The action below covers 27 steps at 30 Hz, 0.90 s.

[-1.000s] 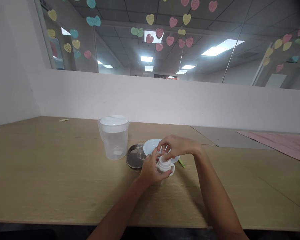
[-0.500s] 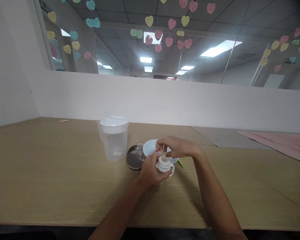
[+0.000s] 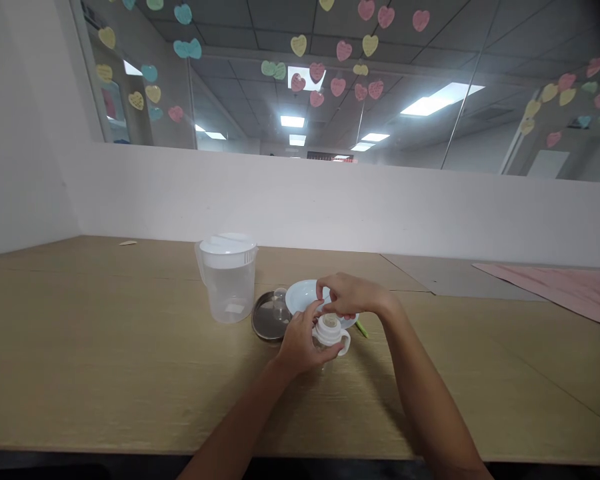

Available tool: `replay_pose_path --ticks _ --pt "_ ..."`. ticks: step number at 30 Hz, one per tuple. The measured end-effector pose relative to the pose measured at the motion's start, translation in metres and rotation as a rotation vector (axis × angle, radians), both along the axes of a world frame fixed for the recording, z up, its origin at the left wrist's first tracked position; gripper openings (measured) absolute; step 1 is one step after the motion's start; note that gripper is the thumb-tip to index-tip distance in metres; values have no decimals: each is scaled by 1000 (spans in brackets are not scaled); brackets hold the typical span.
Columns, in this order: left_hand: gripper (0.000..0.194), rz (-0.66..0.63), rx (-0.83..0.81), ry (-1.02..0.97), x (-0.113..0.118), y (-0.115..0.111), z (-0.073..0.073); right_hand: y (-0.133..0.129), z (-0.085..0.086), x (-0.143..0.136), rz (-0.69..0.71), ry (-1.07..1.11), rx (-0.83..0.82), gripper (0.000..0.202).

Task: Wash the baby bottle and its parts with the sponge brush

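Observation:
A baby bottle point(image 3: 328, 333) with a white collar, white side handles and a pale, see-through teat on top stands upright above the table. My left hand point(image 3: 300, 339) is wrapped round it from the left, thumb across the front and index finger up by the collar. Just above the teat, my right hand point(image 3: 350, 294) bends down with its fingers curled in a pinch close to the left index fingertip. Whatever lies between those fingers is too small to make out. Behind both hands sits a white plate point(image 3: 300, 293), partly hidden.
Left of the hands is a round metal tray point(image 3: 266, 322) with a clear cap point(image 3: 280, 303) in it. A lidded plastic pitcher point(image 3: 230, 283) stands further left. A green stick-like item point(image 3: 362, 329) lies beside the plate, and a pink cloth point(image 3: 550, 283) at far right.
My right hand has shifted slightly left and its fingers have come up off the teat, which shows more now. My left hand keeps its hold on the baby bottle.

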<state>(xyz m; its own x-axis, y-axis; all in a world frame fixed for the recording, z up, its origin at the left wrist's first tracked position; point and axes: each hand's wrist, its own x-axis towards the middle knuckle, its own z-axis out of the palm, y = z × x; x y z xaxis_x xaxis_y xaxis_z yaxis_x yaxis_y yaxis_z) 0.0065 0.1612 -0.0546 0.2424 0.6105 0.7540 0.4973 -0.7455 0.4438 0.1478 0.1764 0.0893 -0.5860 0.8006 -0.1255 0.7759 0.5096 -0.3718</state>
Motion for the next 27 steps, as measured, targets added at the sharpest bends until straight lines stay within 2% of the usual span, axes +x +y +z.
replay_pose_path --ticks 6,10,16,19,23,27 --pt "76 -31 -54 -1 -2 0 0 -2 1 -1 -41 3 -15 39" --pt "81 -60 -93 -9 -1 1 -2 -2 1 -5 8 -65 -54 34" --pt "81 -62 -139 -43 0 1 -2 2 -6 -9 59 -186 170 26" --pt "82 -57 -165 -47 0 1 -2 2 -5 -8 36 -192 140 28" --pt "81 -63 -202 -50 0 -1 1 -1 -2 -5 -48 -112 -21 55" --pt "77 -93 -236 -55 0 -3 4 0 -3 -6 6 -68 -14 84"
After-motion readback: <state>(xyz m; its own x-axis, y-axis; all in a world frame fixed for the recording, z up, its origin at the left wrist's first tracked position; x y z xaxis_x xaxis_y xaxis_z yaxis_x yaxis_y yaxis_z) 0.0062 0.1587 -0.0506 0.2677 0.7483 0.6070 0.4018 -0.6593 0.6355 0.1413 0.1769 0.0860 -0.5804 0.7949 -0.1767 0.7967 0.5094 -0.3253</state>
